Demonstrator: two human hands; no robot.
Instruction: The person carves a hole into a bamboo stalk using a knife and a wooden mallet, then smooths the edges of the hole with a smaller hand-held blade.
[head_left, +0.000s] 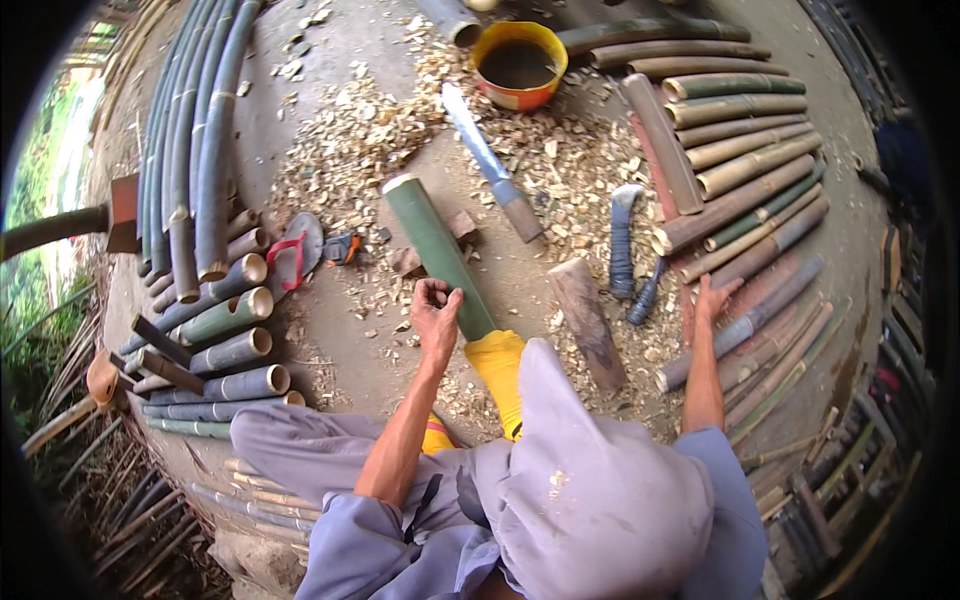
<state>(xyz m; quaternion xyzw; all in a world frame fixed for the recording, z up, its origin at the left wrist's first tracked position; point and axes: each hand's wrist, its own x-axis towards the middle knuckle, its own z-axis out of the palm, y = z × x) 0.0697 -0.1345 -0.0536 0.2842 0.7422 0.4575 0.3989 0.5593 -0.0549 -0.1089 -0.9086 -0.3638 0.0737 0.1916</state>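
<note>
A green bamboo length (440,255) lies in front of me, its far end propped by small wooden blocks and its near end against my yellow-covered foot. My left hand (436,308) is at its left side with fingers curled closed; whether something is inside them is hidden. The thumb side is against or very near the bamboo. Out to the right, my right hand (712,298) reaches to a row of cut bamboo pieces (765,250), fingers apart and holding nothing I can see. A large blade with a wooden handle (517,210) lies beyond the green bamboo.
Wood chips (370,135) litter the ground around a yellow bucket (518,65) of dark liquid. A wooden block (587,325) and a wrapped-handle tool (622,245) lie to my right. Long bamboo poles (207,130), shorter tubes (235,350) and a tape measure (342,248) are on the left.
</note>
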